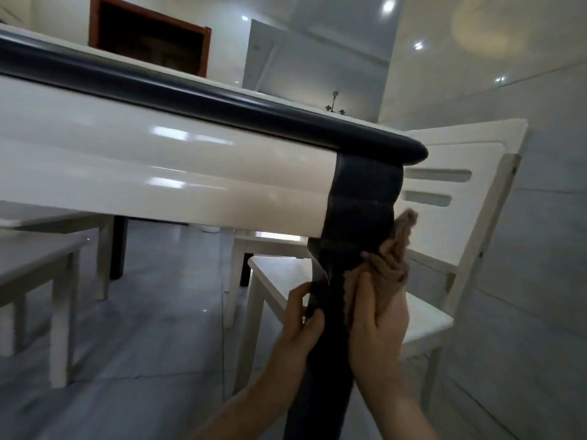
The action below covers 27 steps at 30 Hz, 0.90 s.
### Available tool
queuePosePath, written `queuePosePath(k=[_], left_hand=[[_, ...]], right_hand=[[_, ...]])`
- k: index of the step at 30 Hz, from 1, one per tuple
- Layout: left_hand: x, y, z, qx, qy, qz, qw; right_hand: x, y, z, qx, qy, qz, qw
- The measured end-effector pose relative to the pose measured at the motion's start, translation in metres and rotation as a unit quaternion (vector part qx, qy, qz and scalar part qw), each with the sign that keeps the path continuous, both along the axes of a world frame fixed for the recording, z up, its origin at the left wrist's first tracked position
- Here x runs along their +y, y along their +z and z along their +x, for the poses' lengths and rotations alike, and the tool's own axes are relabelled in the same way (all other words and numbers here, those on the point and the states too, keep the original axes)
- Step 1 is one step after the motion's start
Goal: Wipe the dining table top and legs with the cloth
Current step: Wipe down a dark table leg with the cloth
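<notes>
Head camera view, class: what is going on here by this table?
A person, seen from low down beside the dining table, is wiping one of its dark legs. The right hand holds a brown cloth against the right side of the leg, just below the table's corner. The left hand grips the leg from the other side, a little lower. A white chair stands just behind the leg.
</notes>
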State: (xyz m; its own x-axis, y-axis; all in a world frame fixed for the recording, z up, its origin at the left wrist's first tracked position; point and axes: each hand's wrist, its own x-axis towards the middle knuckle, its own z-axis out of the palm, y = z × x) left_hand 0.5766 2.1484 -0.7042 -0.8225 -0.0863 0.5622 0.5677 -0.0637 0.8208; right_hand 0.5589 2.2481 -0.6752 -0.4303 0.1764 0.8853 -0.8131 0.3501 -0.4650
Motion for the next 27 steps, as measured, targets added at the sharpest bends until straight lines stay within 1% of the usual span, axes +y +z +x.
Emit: queuePosePath(k=[1,2,4,5,7,9,10,11,12,13,14,15,16,17,19,21,22,23,25,27], left_hand=[[0.0,0.001,-0.005,-0.002,0.022,0.0,1.0],[0.001,0.005,-0.01,-0.001,0.035,-0.001,0.999],[0.003,0.005,-0.017,-0.012,0.045,-0.003,0.999],[0.004,0.003,-0.02,-0.021,0.054,0.001,0.998],[0.007,0.002,-0.02,-0.008,0.06,0.02,0.998],[0.005,0.004,-0.008,0.0,0.036,0.035,0.999],[0.003,0.005,0.001,-0.009,-0.003,0.029,1.0],[0.0,0.003,0.01,-0.011,-0.04,0.017,0.999],[-0.001,-0.001,0.015,-0.009,-0.063,0.016,0.998],[-0.002,-0.005,0.02,-0.005,-0.073,0.009,0.997],[-0.002,-0.005,0.021,-0.008,-0.059,0.004,0.998],[0.0,-0.004,0.02,-0.004,-0.054,0.003,0.999],[0.001,-0.003,0.008,-0.009,-0.043,-0.003,0.999],[0.0,-0.004,-0.007,-0.024,-0.006,-0.003,1.0],[-0.002,-0.005,-0.032,-0.032,0.067,-0.006,0.997],[0.005,0.001,-0.043,-0.061,0.111,-0.003,0.992],[0.008,0.002,-0.043,-0.062,0.124,0.005,0.99],[0.01,0.0,-0.044,-0.043,0.129,0.029,0.99],[0.014,0.0,-0.041,-0.014,0.125,0.056,0.991],[0.015,0.001,-0.039,-0.017,0.111,0.051,0.992]], right_hand=[[-0.001,-0.012,0.006,-0.027,0.017,-0.01,0.999],[-0.003,-0.018,0.011,-0.022,0.016,0.008,1.0],[-0.005,-0.006,0.018,0.04,-0.01,0.079,0.996],[-0.008,0.008,0.019,0.065,-0.04,0.101,0.992],[-0.017,0.041,0.017,0.07,-0.109,0.093,0.987],[-0.024,0.065,0.01,0.083,-0.157,0.055,0.983],[-0.024,0.069,0.007,0.101,-0.153,0.044,0.982],[-0.021,0.068,0.005,0.111,-0.118,0.034,0.986],[-0.016,0.06,0.001,0.104,-0.058,0.015,0.993],[-0.01,0.048,-0.002,0.082,0.011,-0.016,0.996],[-0.006,0.03,-0.004,0.048,0.073,-0.05,0.995],[-0.002,0.011,-0.005,0.014,0.105,-0.07,0.992],[-0.001,-0.006,-0.003,-0.011,0.101,-0.071,0.992],[-0.001,-0.02,0.0,-0.026,0.088,-0.059,0.994],[-0.006,-0.025,0.01,-0.036,0.054,-0.032,0.997],[-0.01,0.002,0.015,-0.02,0.011,-0.011,1.0],[-0.013,0.023,0.015,-0.01,-0.006,-0.008,1.0],[-0.015,0.045,0.011,-0.005,-0.015,-0.009,1.0],[-0.011,0.079,0.002,-0.014,0.011,-0.032,0.999],[-0.004,0.091,-0.009,-0.018,0.083,-0.082,0.993]])
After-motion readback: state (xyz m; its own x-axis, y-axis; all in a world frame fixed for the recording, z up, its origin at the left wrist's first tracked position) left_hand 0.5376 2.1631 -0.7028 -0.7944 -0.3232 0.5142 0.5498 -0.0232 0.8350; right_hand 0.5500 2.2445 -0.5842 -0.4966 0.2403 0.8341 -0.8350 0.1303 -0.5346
